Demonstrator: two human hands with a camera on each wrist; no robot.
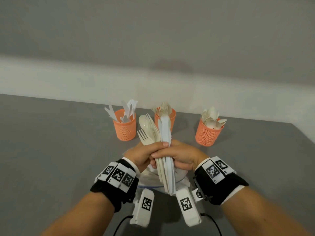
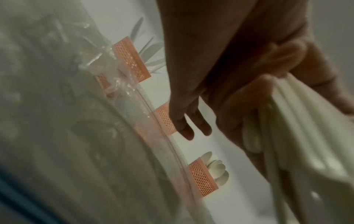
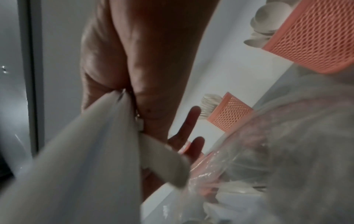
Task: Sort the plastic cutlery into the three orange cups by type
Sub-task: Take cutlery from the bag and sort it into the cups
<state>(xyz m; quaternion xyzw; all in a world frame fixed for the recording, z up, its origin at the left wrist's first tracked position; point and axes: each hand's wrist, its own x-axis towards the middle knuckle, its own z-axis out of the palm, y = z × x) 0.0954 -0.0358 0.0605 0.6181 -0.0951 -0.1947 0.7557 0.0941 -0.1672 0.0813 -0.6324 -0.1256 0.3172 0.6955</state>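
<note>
Three orange mesh cups in a row across the middle of the head view: knife cup at left, fork cup at centre, spoon cup at right, each already bristling with its own kind, presumably spaced apart for easy dropping. Below them, at frame centre, a mixed bundle of cutlery fanned upward, clamped between left hand and right hand, fingers of both curled round the handles; likely gathered upright for picking out one type at a time. Smooth, thin, cream-and-white plastic; perforated cup walls; matte grey desk. From the left wrist, at right, pale ribbed handles pinched under curled fingers; crinkled clear bag at left. From the right wrist, blurred white handles at lower left, fingers wrapped round them.
</note>
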